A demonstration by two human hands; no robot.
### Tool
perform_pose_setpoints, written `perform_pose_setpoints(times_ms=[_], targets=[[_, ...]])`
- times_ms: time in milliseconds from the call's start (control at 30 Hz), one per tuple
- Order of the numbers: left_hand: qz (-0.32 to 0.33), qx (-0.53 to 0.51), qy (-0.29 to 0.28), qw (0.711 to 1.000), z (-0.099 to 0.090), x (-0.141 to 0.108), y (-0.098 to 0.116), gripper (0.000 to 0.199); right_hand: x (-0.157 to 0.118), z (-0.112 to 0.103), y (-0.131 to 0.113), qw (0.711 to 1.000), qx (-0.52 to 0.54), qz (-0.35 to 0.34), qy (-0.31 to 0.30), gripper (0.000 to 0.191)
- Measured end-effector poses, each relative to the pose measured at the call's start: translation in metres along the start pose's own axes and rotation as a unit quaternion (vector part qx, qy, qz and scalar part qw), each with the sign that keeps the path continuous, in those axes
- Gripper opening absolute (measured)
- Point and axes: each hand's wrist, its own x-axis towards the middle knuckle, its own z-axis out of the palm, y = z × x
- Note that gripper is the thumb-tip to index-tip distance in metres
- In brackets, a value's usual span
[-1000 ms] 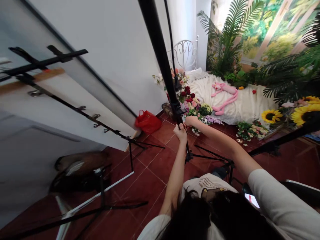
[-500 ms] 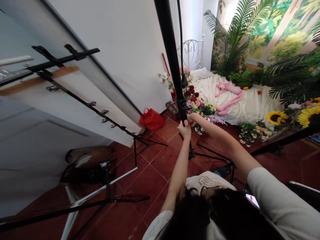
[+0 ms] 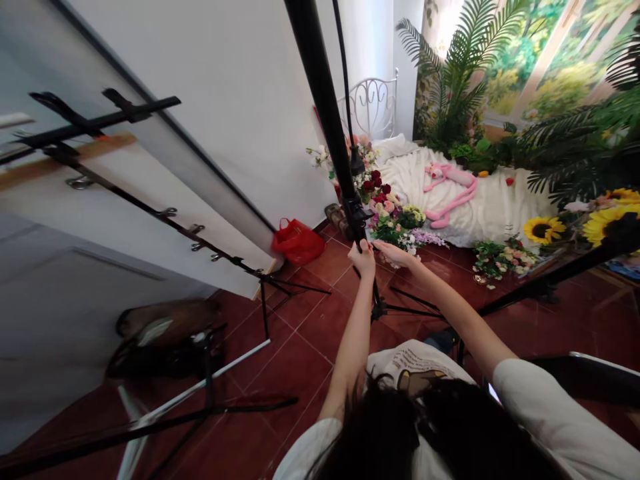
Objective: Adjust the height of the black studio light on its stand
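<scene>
Forward, left hand [image 3: 362,260] grips pole [image 3: 320,100], right hand [image 3: 393,253] beside.

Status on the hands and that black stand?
Left hand closed around black light stand pole. Right hand alongside, fingers extended toward pole. Nothing between hands and pole; bunched flowers just beyond.

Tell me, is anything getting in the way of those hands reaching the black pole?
Nothing visible does: the left hand is at the black stand pole, and the right hand sits just beside it, with no object between them.
</scene>
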Motion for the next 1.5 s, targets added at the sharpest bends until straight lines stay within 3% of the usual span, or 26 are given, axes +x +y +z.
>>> perform_pose_setpoints(times_ms=[133,267,533,767,933,1100,1200,1267,1367,1433,1500], targets=[[-0.004,0.001,0.008,1.000,0.001,0.001,0.001,0.076,-0.002,0.013,0.016,0.982,0.166,0.082,0.023,0.028],[-0.011,0.003,0.008,1.000,0.001,0.001,0.001,0.074,0.001,0.016,0.022,0.957,0.259,0.132,0.007,0.030],[-0.014,-0.006,0.005,1.000,0.001,0.002,0.002,0.073,-0.001,0.017,0.021,0.941,0.323,0.095,0.028,0.018],[-0.003,-0.047,0.011,0.999,0.002,0.001,0.004,0.072,0.011,0.023,0.001,0.950,0.286,0.116,0.054,0.036],[-0.017,-0.049,0.004,0.999,0.002,-0.001,0.010,0.070,0.006,0.023,-0.001,0.963,0.253,0.057,0.075,0.058],[-0.034,-0.041,0.010,0.999,0.001,-0.001,0.012,0.070,-0.020,0.003,0.008,0.982,0.116,0.079,0.130,0.046],[-0.034,-0.043,0.005,0.998,0.001,-0.001,0.012,0.069,-0.028,-0.006,-0.011,0.992,0.055,-0.022,0.114,0.041],[-0.024,-0.045,0.002,0.999,0.001,-0.001,0.011,0.071,-0.028,-0.003,-0.038,0.988,0.018,-0.141,0.061,0.055],[-0.007,-0.058,-0.001,0.998,0.002,-0.001,0.010,0.075,-0.023,0.020,-0.088,0.961,-0.041,-0.274,0.010,0.085],[-0.010,-0.061,-0.005,0.998,0.002,-0.001,0.010,0.077,-0.018,0.044,-0.118,0.939,-0.055,-0.340,0.013,0.088],[-0.017,-0.056,-0.009,0.998,0.002,-0.001,0.010,0.080,-0.014,0.067,-0.139,0.923,-0.058,-0.379,0.014,0.079]])
